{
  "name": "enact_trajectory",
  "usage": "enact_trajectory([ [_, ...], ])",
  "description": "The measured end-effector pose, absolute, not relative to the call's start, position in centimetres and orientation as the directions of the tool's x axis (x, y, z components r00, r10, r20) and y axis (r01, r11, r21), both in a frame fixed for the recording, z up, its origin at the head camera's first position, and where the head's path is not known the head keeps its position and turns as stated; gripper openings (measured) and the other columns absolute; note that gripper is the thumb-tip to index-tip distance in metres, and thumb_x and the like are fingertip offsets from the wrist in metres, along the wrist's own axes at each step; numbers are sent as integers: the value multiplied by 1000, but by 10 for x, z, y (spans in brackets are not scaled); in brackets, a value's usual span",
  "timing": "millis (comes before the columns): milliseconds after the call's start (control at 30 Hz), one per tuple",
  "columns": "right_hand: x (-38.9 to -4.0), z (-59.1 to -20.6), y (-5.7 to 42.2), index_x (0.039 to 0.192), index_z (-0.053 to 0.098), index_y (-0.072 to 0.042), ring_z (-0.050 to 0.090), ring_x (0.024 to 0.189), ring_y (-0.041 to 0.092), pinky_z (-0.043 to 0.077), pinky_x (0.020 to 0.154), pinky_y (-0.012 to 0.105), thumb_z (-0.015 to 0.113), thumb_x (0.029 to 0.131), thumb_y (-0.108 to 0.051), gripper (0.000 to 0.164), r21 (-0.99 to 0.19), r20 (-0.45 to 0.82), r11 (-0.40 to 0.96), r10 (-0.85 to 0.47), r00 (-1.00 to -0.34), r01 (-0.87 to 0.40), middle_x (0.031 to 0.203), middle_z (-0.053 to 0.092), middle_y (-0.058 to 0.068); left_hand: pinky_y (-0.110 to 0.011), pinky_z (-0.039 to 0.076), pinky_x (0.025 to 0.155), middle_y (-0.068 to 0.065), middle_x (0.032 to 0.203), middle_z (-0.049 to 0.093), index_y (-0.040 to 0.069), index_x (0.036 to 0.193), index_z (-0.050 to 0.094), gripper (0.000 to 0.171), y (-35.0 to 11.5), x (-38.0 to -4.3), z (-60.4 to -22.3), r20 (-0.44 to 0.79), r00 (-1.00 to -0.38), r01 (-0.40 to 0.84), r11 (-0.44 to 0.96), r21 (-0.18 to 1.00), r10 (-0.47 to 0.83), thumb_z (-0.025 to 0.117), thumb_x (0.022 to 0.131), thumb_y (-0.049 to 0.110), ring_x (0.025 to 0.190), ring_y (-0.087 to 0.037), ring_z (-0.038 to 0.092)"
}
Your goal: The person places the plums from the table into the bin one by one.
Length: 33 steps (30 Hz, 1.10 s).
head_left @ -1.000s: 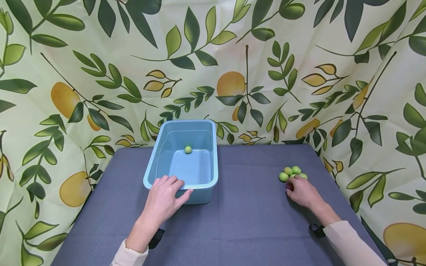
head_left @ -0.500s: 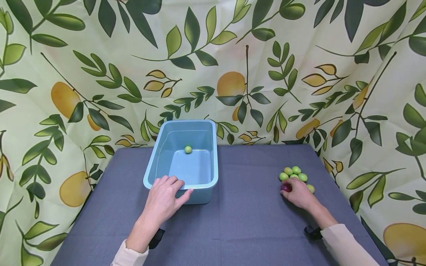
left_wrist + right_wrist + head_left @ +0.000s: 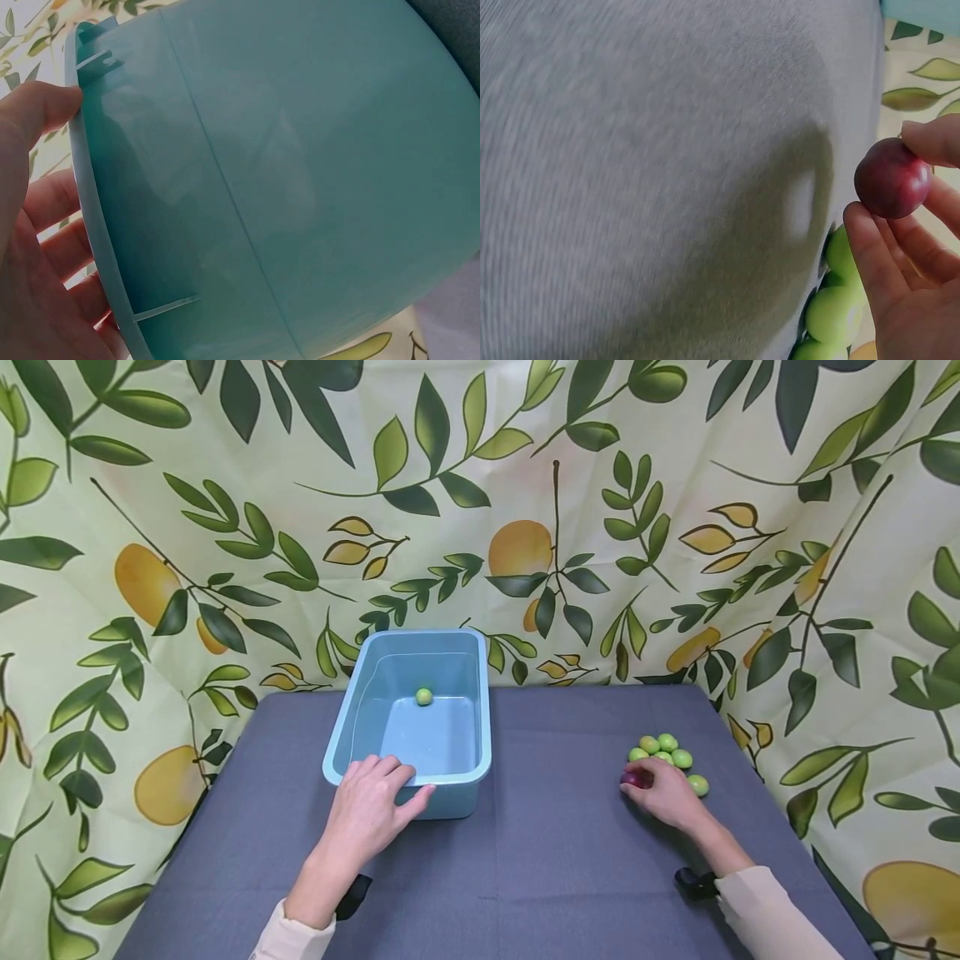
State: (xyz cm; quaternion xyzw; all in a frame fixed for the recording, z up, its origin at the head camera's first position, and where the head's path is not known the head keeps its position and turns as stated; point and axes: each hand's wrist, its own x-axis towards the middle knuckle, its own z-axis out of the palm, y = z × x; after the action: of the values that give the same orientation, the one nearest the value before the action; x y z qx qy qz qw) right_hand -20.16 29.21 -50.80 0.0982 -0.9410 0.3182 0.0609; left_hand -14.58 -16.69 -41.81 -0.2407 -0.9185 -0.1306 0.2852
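My right hand [image 3: 667, 793] pinches a dark red plum [image 3: 892, 178] between thumb and fingertips, at the near left of a cluster of small round green fruits [image 3: 682, 758]. In the right wrist view the plum shows whole, with green fruits [image 3: 831, 315] behind the fingers. My left hand [image 3: 369, 810] rests on the near rim of a light blue plastic tub [image 3: 486, 718]. The left wrist view shows the thumb [image 3: 56, 105] at the rim's edge and relaxed fingers reaching past it. One green fruit [image 3: 423, 697] lies inside the tub, toward the far wall.
A dark grey-blue cloth [image 3: 555, 860] covers the table. Behind it and along the sides hangs a curtain [image 3: 457, 552] printed with leaves and orange fruit. A single green fruit [image 3: 698, 785] lies slightly apart from the cluster, just right of my right hand.
My right hand has drawn left with the plum, which shows more clearly between the fingers. More of the green fruits are uncovered. The left hand and tub stay put.
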Motion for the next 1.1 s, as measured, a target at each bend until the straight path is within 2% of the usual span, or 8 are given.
enact_trajectory([
  [267,-203,-507,285,110,72,0,66,90,23,54,75,35,80,87,-15,29,-658,150,729,-122,-981,-191,102,70,10,-34,36,65,2,78,62,14,83,72,22,-168,-146,-418,595,-713,524,846,103,370,77,85,35,69,-20,49],
  [567,-205,-503,274,112,72,2,68,93,25,55,79,29,79,88,-15,31,-720,167,659,-139,-976,-217,103,70,11,-34,36,64,2,77,60,14,82,71,22,-168,-146,-418,598,-708,527,845,94,375,77,85,35,68,-20,48],
  [767,-208,-499,266,112,72,1,66,93,22,53,79,25,80,88,-17,31,-734,167,645,-130,-977,-211,106,69,11,-35,36,64,2,78,61,13,83,72,22,-169,-146,-418,594,-712,526,845,97,375,78,85,35,68,-20,50],
  [1100,-213,-491,254,115,71,-1,68,95,24,54,79,27,79,89,-19,33,-750,150,632,-126,-981,-196,107,69,12,-35,37,64,1,80,61,12,83,72,23,-169,-147,-416,585,-719,521,847,100,374,78,85,35,69,-21,51],
])
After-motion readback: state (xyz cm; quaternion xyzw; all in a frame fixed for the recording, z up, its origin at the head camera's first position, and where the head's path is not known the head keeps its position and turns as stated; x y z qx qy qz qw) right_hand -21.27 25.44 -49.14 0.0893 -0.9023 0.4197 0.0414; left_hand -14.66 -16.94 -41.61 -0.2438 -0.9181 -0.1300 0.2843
